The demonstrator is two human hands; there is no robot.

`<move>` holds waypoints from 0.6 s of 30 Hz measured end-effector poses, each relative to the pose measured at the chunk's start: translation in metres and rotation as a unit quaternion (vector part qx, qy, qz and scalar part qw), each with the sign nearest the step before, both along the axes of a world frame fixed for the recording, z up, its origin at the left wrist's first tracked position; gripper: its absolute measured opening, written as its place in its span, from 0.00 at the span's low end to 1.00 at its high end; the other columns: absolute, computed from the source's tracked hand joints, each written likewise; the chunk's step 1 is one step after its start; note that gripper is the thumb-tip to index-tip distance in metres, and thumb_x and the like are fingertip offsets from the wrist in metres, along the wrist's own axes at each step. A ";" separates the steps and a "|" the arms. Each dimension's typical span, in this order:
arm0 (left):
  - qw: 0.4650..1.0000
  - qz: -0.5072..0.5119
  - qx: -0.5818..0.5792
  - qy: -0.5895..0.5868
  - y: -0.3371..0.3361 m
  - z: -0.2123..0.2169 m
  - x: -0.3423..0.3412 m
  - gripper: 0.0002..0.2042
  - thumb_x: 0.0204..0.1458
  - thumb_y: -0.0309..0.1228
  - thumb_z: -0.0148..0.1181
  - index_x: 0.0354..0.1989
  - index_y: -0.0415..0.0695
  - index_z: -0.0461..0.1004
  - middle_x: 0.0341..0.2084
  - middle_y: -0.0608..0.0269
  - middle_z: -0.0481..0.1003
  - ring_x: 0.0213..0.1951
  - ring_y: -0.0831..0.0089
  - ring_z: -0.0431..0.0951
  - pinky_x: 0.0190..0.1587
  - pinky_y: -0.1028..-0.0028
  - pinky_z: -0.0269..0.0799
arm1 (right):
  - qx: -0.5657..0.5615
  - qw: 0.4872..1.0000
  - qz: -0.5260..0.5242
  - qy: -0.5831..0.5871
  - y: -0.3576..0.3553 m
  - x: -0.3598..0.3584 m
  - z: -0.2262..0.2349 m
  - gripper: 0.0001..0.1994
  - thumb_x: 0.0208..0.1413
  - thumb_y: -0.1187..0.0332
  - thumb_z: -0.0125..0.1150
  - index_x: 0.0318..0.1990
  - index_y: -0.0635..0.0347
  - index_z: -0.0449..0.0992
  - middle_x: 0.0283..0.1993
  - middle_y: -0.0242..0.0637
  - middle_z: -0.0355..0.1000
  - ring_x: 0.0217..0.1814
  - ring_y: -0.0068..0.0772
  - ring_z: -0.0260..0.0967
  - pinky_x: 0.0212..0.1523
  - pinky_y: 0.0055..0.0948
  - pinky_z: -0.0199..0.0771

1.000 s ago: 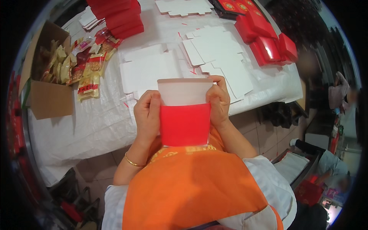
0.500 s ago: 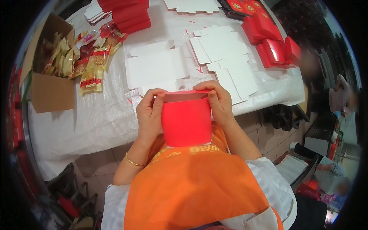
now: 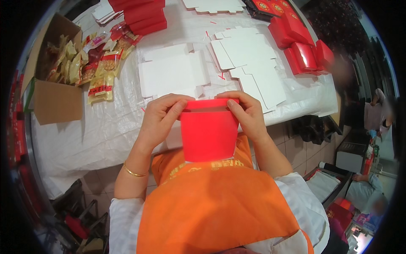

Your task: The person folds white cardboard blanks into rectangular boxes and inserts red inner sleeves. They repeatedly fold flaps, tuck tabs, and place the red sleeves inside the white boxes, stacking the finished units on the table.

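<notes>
A red cardboard box [image 3: 209, 135] stands upright against my orange apron, at the near edge of the table. Its mouth shows as a dark gap below a raised far flap. My left hand [image 3: 163, 116] grips the box's upper left corner, thumb on the flap and fingers behind it. At the upper right corner, my right hand [image 3: 246, 111] pinches the flap the same way. The inside of the box is mostly hidden. Just beyond my hands lies a partly folded white box blank [image 3: 171, 70], beside a stack of flat white blanks [image 3: 249, 63].
A brown carton [image 3: 57, 103] at left holds wrapped snack packets; more packets [image 3: 100, 86] lie beside it. Red boxes [image 3: 146, 19] are stacked at the back, others [image 3: 302, 55] at the right. A black tray [image 3: 270, 7] sits far right. White sheeting covers the table.
Both thumbs have shifted up and inward onto the far flap, which now stands higher. My forearms have spread outward. The box stays in nearly the same place.
</notes>
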State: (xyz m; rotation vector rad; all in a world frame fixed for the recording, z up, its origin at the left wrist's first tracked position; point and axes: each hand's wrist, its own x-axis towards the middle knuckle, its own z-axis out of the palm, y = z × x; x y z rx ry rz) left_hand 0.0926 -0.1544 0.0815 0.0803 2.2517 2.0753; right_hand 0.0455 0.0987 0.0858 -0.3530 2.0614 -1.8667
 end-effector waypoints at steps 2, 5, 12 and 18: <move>0.999 -0.021 -0.037 0.011 -0.002 -0.002 0.001 0.14 0.70 0.31 0.52 0.53 0.36 0.80 0.40 0.63 0.81 0.39 0.78 0.79 0.43 0.79 0.76 | 0.000 1.000 0.002 -0.014 0.002 0.003 -0.001 0.13 0.68 0.72 0.52 0.53 0.69 0.79 0.51 0.39 0.80 0.51 0.24 0.76 0.53 0.24 0.75; 0.999 -0.037 -0.008 0.004 -0.001 -0.010 0.003 0.15 0.71 0.31 0.50 0.53 0.36 0.80 0.45 0.61 0.80 0.41 0.78 0.79 0.44 0.79 0.75 | -0.004 1.000 0.002 -0.025 0.005 0.009 -0.002 0.14 0.69 0.72 0.49 0.54 0.69 0.79 0.54 0.41 0.80 0.54 0.27 0.76 0.57 0.26 0.75; 0.995 -0.017 -0.048 0.089 0.016 -0.008 0.010 0.16 0.70 0.32 0.47 0.54 0.36 0.79 0.50 0.56 0.79 0.52 0.68 0.79 0.56 0.72 0.72 | -0.020 0.998 0.038 0.046 0.018 0.010 -0.007 0.17 0.72 0.69 0.44 0.55 0.70 0.78 0.60 0.47 0.76 0.63 0.37 0.73 0.64 0.34 0.71; 0.995 0.020 0.049 0.079 0.037 -0.026 0.023 0.15 0.71 0.34 0.46 0.55 0.39 0.75 0.61 0.53 0.72 0.63 0.64 0.70 0.66 0.67 0.63 | 0.014 0.990 0.071 0.124 0.025 0.011 -0.007 0.17 0.71 0.71 0.45 0.55 0.70 0.78 0.62 0.49 0.75 0.65 0.39 0.71 0.66 0.34 0.68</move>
